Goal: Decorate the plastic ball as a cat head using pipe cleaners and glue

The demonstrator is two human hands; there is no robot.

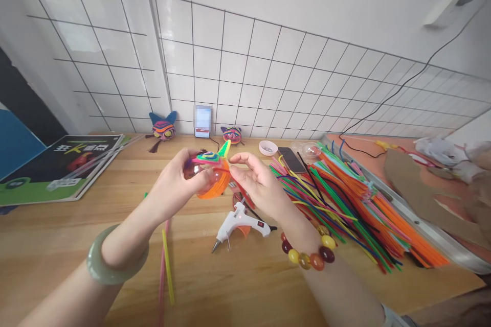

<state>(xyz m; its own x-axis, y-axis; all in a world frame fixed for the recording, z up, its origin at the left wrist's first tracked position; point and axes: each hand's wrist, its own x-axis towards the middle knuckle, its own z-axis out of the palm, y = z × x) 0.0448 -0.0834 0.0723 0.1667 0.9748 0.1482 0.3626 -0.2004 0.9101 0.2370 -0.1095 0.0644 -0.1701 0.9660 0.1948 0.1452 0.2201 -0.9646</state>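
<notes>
My left hand (pixel 174 179) is wrapped round a clear plastic ball (pixel 214 188) partly covered in coiled pipe cleaners. Blue, pink and green bands curve over its top, orange ones line its lower side, and a green and yellow ear (pixel 224 149) stands up from it. At the ball's right side, the thumb and fingers of my right hand (pixel 257 181) pinch what looks like a red pipe cleaner (pixel 242 189), one end of which lies along the ball. Below them a white glue gun (pixel 241 225) rests on the table, nozzle towards me.
Loose pipe cleaners (pixel 345 204) in many colours pile up on the right. Two finished cat-like heads, one blue-eared (pixel 163 126) and one smaller (pixel 231 135), stand by the wall with a lit phone (pixel 203 121). A pink bowl (pixel 268 148), dark phone (pixel 291 159) and magazine (pixel 65 163) lie around.
</notes>
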